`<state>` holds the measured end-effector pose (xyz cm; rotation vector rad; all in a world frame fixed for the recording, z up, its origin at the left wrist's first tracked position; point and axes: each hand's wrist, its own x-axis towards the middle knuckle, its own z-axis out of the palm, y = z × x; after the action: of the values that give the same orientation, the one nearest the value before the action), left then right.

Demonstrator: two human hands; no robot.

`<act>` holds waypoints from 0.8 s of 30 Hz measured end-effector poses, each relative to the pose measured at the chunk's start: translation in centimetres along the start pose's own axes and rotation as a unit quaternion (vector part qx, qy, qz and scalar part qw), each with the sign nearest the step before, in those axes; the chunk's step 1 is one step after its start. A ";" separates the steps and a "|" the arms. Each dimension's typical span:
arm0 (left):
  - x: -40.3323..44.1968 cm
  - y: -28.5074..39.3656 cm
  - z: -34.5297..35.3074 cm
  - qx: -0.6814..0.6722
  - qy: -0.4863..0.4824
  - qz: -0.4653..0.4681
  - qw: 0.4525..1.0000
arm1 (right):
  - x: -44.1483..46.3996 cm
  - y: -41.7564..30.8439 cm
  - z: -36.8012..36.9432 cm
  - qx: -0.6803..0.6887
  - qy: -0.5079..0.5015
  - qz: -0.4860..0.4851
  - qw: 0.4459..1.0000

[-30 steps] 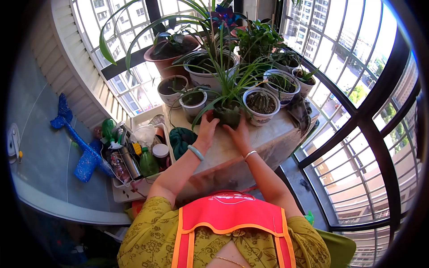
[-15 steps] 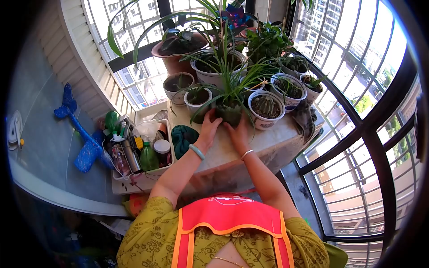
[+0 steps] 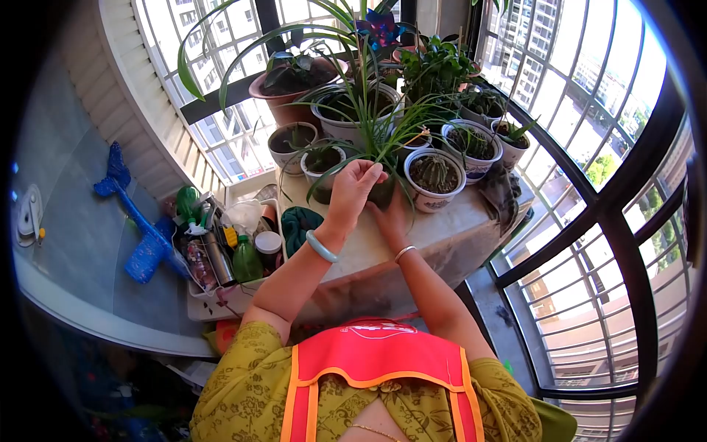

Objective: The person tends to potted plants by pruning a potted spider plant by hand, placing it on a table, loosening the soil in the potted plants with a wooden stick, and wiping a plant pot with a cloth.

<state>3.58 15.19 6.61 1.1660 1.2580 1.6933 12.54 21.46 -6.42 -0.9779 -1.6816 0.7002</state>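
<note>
A long-leaved green plant [image 3: 387,144] grows in a small dark green pot [image 3: 381,195] at the front of the group of pots. My left hand [image 3: 353,193] is raised in front of this pot, its thumb and fingertips pinched together among the lower leaves. What lies between those fingertips is too small to make out. Against the front right side of the green pot rests my right hand [image 3: 394,217], gripping it low down, with some fingers hidden behind it. Just right of that hand stands a white pot with a cactus [image 3: 434,177].
More potted plants crowd the back, including a large brown pot [image 3: 291,107] and a white pot [image 3: 475,151]. At left, a white bin [image 3: 254,283] holds bottles and jars. A dark green cloth [image 3: 300,227] lies beside it. Barred windows [image 3: 582,295] enclose the right.
My left hand has let go of the pot's left side and risen to the leaves, where its fingers have closed into a pinch. My right hand has stayed at the pot.
</note>
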 end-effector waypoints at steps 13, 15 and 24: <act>-8.8 11.3 -2.6 -0.020 -0.607 0.143 0.781 | 0.0 1.4 0.4 -0.029 -0.003 0.018 0.999; -10.7 9.0 -3.5 0.057 -0.637 0.052 0.767 | -0.1 1.0 0.3 -0.018 -0.017 0.017 1.000; -16.5 4.1 -11.8 0.123 -0.343 -0.137 0.921 | 0.3 2.2 0.7 0.039 -0.024 0.012 0.999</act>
<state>-2.09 -4.66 5.18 1.4751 1.1201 0.8129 12.39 22.80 -8.31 -0.9338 -1.6735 0.8041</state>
